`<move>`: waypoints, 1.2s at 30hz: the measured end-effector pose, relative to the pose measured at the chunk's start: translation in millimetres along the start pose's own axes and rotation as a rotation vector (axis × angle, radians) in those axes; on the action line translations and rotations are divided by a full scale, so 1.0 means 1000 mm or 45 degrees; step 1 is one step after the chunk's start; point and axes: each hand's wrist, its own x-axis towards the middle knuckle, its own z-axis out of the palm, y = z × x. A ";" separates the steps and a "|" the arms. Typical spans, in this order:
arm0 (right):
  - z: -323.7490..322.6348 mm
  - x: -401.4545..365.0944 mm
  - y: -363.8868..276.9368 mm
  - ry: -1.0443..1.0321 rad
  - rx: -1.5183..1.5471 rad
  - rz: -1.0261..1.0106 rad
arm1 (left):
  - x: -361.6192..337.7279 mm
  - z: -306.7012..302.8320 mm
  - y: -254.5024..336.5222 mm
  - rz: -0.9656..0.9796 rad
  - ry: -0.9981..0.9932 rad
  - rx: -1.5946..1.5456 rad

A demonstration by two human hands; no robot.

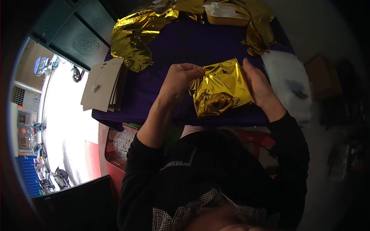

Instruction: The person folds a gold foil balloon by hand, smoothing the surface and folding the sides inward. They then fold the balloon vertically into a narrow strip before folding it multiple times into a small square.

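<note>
A square, crinkled piece wrapped in gold foil (221, 88) is held up over the front edge of the purple-covered table (185, 44). My left hand (179, 81) pinches its upper left corner, thumb and fingers closed on the foil. Along the right side lies my right hand (260, 82), its palm and fingers against the foil edge and partly behind it. Whatever is inside the foil is hidden.
Stacked beige boards (102, 86) sit at the table's left edge. Loose gold foil (135, 42) lies at the back, beside a tray with white material (225, 14). A whitish sheet (287, 82) is at right, a red basket (111, 144) below left.
</note>
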 end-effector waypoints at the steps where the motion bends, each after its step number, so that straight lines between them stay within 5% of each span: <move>1: 0.001 -0.001 -0.002 0.013 0.093 0.049 | 0.002 -0.003 0.000 0.026 0.025 0.024; 5: -0.023 0.004 0.007 -0.122 -0.244 0.007 | 0.004 0.001 0.002 0.022 0.080 -0.021; 11: -0.029 0.008 0.013 -0.031 -0.225 -0.055 | 0.012 -0.003 -0.003 -0.034 0.003 -0.222; 17: -0.012 0.006 0.012 0.176 -0.059 -0.273 | -0.006 -0.005 0.000 -0.180 -0.348 -0.735; 22: -0.022 0.013 0.023 0.147 -0.141 -0.304 | -0.013 -0.003 -0.012 -0.030 -0.483 -0.591; 33: -0.025 0.014 0.020 -0.066 -0.028 -0.204 | -0.011 0.000 -0.013 0.097 -0.142 -0.291; 36: -0.002 0.005 0.012 0.153 -0.102 -0.237 | -0.009 -0.002 -0.012 0.105 -0.113 -0.250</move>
